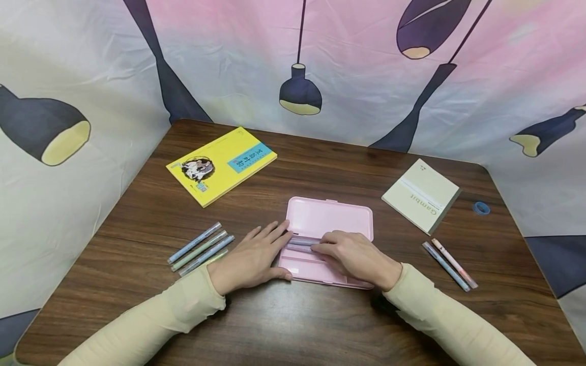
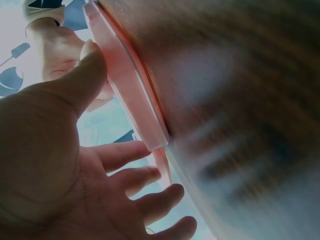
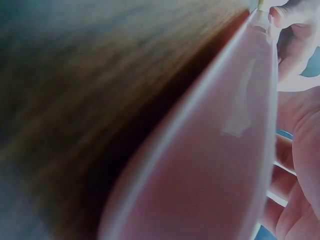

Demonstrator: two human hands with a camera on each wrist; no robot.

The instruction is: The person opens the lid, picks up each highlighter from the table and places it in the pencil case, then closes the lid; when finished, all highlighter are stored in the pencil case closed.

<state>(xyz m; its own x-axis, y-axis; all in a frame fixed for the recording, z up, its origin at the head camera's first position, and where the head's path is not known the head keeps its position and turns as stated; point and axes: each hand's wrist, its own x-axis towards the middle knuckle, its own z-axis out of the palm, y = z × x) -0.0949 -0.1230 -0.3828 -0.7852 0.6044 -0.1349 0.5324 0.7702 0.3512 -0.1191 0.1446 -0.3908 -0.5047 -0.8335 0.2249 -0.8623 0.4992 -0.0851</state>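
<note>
A pink pencil case (image 1: 330, 216) lies open in front of me, its lid tipped back. Several slim pens (image 1: 302, 241) lie in its long back compartment. My right hand (image 1: 354, 254) reaches into the case, and its curled fingers pinch a pen at the right end; the palm hides the rest of that side. Along the left end rests my left hand (image 1: 254, 254), fingers extended, fingertips at the hinge side and thumb at the front corner. The left wrist view shows that thumb (image 2: 92, 62) against the case's side wall (image 2: 127, 80).
Several pens (image 1: 201, 251) lie left of the left hand. Two more pens (image 1: 450, 264) lie to the right, below a cream notebook (image 1: 421, 195) and a blue tape ring (image 1: 481, 208). A yellow book (image 1: 222, 165) is at the back left. Patterned cloth (image 1: 247, 61) hangs behind the table.
</note>
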